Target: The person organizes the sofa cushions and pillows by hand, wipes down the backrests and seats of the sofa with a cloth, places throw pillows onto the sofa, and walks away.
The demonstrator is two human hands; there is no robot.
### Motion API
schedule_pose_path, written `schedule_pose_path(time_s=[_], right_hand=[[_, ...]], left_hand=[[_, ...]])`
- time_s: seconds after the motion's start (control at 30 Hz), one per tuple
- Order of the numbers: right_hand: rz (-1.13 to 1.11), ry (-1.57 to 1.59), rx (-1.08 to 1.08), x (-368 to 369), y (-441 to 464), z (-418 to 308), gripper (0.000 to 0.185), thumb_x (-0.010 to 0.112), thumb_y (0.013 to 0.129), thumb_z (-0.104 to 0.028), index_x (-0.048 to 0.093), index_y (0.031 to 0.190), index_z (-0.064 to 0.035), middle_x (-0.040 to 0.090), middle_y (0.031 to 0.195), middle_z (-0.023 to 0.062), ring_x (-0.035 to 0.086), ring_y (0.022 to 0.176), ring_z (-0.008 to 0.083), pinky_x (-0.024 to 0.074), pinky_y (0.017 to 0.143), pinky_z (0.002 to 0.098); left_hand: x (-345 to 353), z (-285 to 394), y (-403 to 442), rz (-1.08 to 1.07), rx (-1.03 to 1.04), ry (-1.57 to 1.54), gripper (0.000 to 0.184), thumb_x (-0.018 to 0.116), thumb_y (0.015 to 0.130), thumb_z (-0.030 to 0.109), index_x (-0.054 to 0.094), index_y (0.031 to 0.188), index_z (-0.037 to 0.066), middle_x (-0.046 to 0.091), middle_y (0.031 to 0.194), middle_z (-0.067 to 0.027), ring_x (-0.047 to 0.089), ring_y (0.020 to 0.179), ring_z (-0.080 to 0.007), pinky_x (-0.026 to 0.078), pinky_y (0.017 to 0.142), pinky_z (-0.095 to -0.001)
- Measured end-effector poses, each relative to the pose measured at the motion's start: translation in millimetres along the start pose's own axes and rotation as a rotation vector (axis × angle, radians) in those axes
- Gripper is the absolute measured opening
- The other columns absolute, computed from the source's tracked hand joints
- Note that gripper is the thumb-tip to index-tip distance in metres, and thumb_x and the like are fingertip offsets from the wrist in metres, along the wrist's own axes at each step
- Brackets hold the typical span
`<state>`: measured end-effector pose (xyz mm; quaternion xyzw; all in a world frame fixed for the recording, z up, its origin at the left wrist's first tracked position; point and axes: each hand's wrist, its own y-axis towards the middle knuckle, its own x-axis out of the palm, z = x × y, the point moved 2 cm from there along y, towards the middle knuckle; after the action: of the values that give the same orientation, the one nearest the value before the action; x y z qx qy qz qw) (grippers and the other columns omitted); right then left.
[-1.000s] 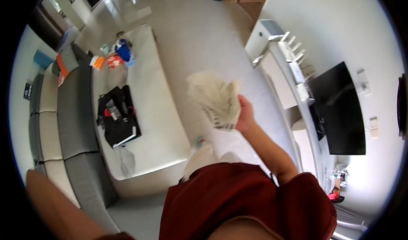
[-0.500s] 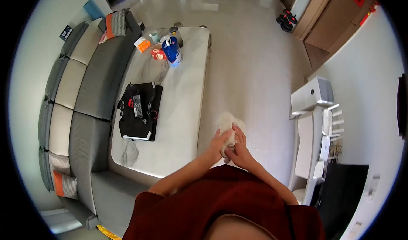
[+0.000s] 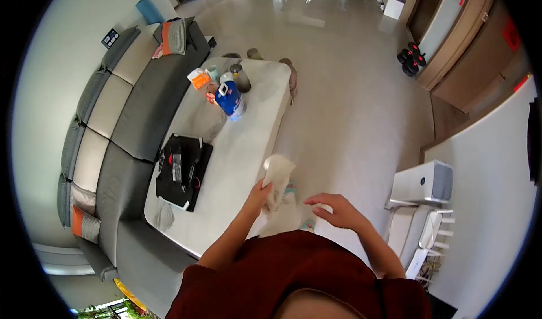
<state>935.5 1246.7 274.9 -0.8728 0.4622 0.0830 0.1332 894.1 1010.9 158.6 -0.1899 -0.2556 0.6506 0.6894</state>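
A cream-white cloth (image 3: 278,175) hangs bunched in my left hand (image 3: 259,197), whose fingers are wrapped round it beside the table's long edge. Its lower part drops over the floor, close to my feet. To the right, my right hand (image 3: 334,209) is apart from the cloth, with thumb and fingers spread and nothing in them. The marble-look table (image 3: 237,144) is nearest to my left hand. On it lie a black laptop stand (image 3: 195,197) and a black power adapter (image 3: 176,166) with cables.
A blue jug (image 3: 228,100), a grey bottle (image 3: 241,79) and an orange tissue pack (image 3: 199,79) stand at the table's far end. A grey sofa (image 3: 132,127) runs along the left. At right are a white appliance (image 3: 423,182) and, farther off, black dumbbells (image 3: 411,59).
Both hands were together on the cloth; my right hand has let go and moved right. My left hand has shifted left with the cloth, and the camera view has tilted and turned.
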Motion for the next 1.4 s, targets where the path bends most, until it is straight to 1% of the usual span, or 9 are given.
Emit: schedule_pose_path(time_s=[0.13,0.23,0.47,0.9,0.97,1.07,1.17,1.33,1.4], right_hand=[[-0.145,0.2,-0.732,-87.7,21.7,-137.4,0.038,0.053,0.082,-0.037,0.053,0.112,-0.0141,0.058,0.095,0.0124,0.055,0.095,0.03,0.0309,0.094,0.0526],[0.078,0.5,-1.068,-119.1,47.4,-191.7,0.049,0.057,0.078,-0.044,0.05,0.115,-0.0131,0.057,0.1,0.0157,0.055,0.093,0.0297,0.0338,0.092,0.0514],[0.274,0.672,-1.209,-178.7,153.8,-226.2,0.015,0.059,0.079,-0.027,0.064,0.094,-0.0283,0.052,0.097,0.0143,0.048,0.094,0.0285,0.0331,0.094,0.0476],[-0.025,0.19,-1.055,-396.6,250.9,-177.7,0.012,0.062,0.076,-0.013,0.064,0.088,-0.0124,0.057,0.097,0.0127,0.052,0.091,0.0242,0.0377,0.093,0.0438],[0.018,0.119,-0.989,-419.1,255.4,-193.4,0.01,0.062,0.076,-0.012,0.064,0.086,-0.011,0.058,0.097,0.013,0.054,0.089,0.0236,0.0389,0.092,0.0419],[-0.08,0.158,-1.007,-469.4,302.9,-184.4,0.009,0.058,0.079,-0.015,0.066,0.084,-0.0133,0.06,0.097,0.0129,0.055,0.09,0.0245,0.0385,0.092,0.0386],[-0.355,0.268,-0.882,-507.4,351.5,-151.4,0.037,0.058,0.077,-0.036,0.056,0.104,-0.0103,0.058,0.099,0.0153,0.056,0.092,0.0282,0.0376,0.091,0.0437],[-0.635,0.085,-0.215,-572.0,431.6,-66.9,0.049,0.059,0.077,-0.037,0.052,0.111,-0.0021,0.054,0.111,0.0106,0.049,0.105,0.026,0.033,0.095,0.0383],[-0.205,0.253,-0.062,-574.1,463.0,18.3,0.046,0.058,0.08,-0.03,0.048,0.112,0.0026,0.055,0.102,0.0099,0.051,0.098,0.0194,0.0377,0.087,0.0316]], left_hand=[[-46.3,-16.7,80.6,0.243,0.272,0.607,0.031,0.051,0.081,0.022,0.054,0.102,-0.001,0.059,0.084,-0.0122,0.056,0.082,-0.0176,0.044,0.074,-0.0304],[-66.3,-28.9,152.0,0.256,0.081,0.337,0.031,0.053,0.08,0.02,0.054,0.101,-0.003,0.059,0.087,-0.0126,0.056,0.079,-0.0186,0.044,0.072,-0.0309],[-34.9,61.6,250.5,0.312,-0.141,0.156,0.034,0.057,0.078,0.017,0.051,0.103,-0.005,0.059,0.091,-0.0128,0.057,0.075,-0.0214,0.047,0.063,-0.0327],[-5.9,158.8,454.4,0.395,-0.158,0.008,0.04,0.065,0.069,0.016,0.048,0.101,0.0,0.056,0.077,-0.0094,0.052,0.07,-0.023,0.042,0.061,-0.0358],[-6.0,141.6,485.4,0.208,0.049,1.303,0.047,0.069,0.058,0.013,0.046,0.097,0.001,0.056,0.08,-0.0178,0.055,0.075,-0.0336,0.044,0.061,-0.0422],[10.0,156.6,496.2,0.359,0.262,1.024,0.053,0.069,0.052,0.011,0.042,0.097,0.003,0.054,0.084,-0.0224,0.053,0.081,-0.0387,0.044,0.064,-0.0454],[32.3,186.3,507.7,0.721,-0.065,-0.482,0.05,0.067,0.059,0.012,0.04,0.1,0.002,0.053,0.086,-0.0177,0.053,0.08,-0.0313,0.044,0.066,-0.0408],[23.5,238.3,520.1,1.003,0.41,-0.167,0.038,0.057,0.071,0.01,0.039,0.104,0.003,0.047,0.092,-0.0081,0.045,0.083,-0.0156,0.04,0.07,-0.0298],[14.7,258.2,527.2,0.979,0.442,-0.263,0.036,0.055,0.073,0.011,0.04,0.105,0.003,0.047,0.093,-0.0066,0.045,0.084,-0.0147,0.039,0.072,-0.028]])
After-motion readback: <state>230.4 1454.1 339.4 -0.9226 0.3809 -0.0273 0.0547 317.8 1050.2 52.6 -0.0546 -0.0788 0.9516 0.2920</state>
